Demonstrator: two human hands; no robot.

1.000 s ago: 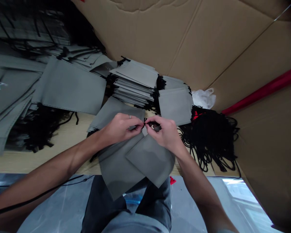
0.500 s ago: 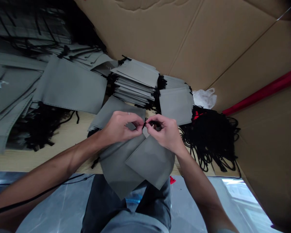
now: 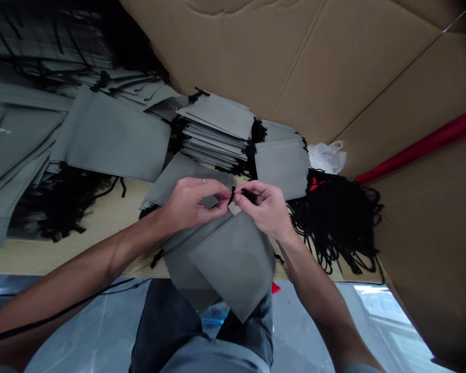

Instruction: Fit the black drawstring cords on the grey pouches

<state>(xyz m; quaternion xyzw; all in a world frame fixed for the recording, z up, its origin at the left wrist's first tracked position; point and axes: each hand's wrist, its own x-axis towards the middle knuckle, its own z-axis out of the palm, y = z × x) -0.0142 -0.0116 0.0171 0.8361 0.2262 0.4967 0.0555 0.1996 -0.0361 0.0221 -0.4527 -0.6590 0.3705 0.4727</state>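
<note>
Both hands meet over the table's front edge, fingertips almost touching. My left hand point(image 3: 194, 201), with a ring on one finger, pinches a short black cord point(image 3: 232, 195). Facing it, my right hand point(image 3: 267, 207) is closed on the same black cord, part of which bunches inside its fingers. Below the hands hangs a grey fabric pouch point(image 3: 233, 264), tilted, its lower corner past the table edge. Another grey pouch point(image 3: 192, 272) lies partly under it. Behind my left hand a further grey pouch point(image 3: 190, 173) rests flat. The exact knot or loop between the fingertips is too small to tell.
A neat stack of grey pouches point(image 3: 217, 129) with black cord ends stands behind the hands, a smaller pile point(image 3: 281, 166) beside it. Right lies a heap of black cords point(image 3: 337, 223) near a clear plastic bag point(image 3: 328, 157). Loose pouches point(image 3: 112, 134) cover the left. Cardboard point(image 3: 256, 52) walls the back.
The upper hanging pouch has swung down and left, covering more of the one beneath. My right fingers have curled in more around the cord; my left hand has hardly moved.
</note>
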